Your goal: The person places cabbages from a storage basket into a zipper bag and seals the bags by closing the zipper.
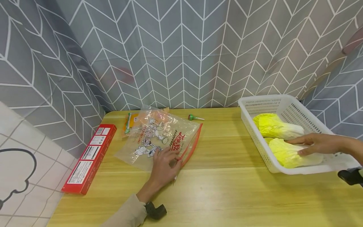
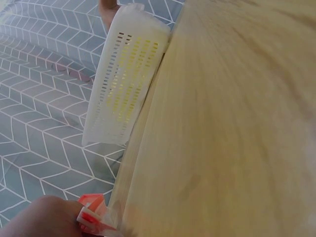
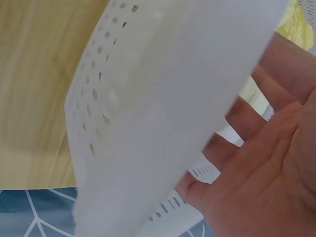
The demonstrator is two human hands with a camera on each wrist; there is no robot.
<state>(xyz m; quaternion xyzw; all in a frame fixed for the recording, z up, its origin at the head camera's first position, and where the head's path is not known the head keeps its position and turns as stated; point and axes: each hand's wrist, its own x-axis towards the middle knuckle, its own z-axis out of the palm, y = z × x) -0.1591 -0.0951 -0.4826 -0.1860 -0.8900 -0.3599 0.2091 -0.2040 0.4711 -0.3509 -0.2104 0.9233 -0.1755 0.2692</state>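
A clear zip bag (image 1: 158,134) with cartoon print and a red zip edge lies on the wooden table. My left hand (image 1: 165,165) rests at its near right corner and pinches the zip edge between thumb and fingers; the red and white end of the zip edge (image 2: 94,217) pokes out beside the thumb in the left wrist view. At the right, my right hand (image 1: 320,145) reaches into a white slotted basket (image 1: 256,134). Its fingers lie spread over the nearer napa cabbage (image 1: 283,154), the fingertips hidden behind the basket's rim in the right wrist view. A second napa cabbage (image 1: 276,126) lies beyond.
A red box (image 1: 89,157) lies along the table's left edge. Behind the bag, partly under it, are an orange packet (image 1: 124,127) and a green-wrapped lollipop (image 1: 128,124). Another lollipop (image 1: 195,117) lies near the back edge. A patterned grey curtain (image 1: 181,56) hangs behind.
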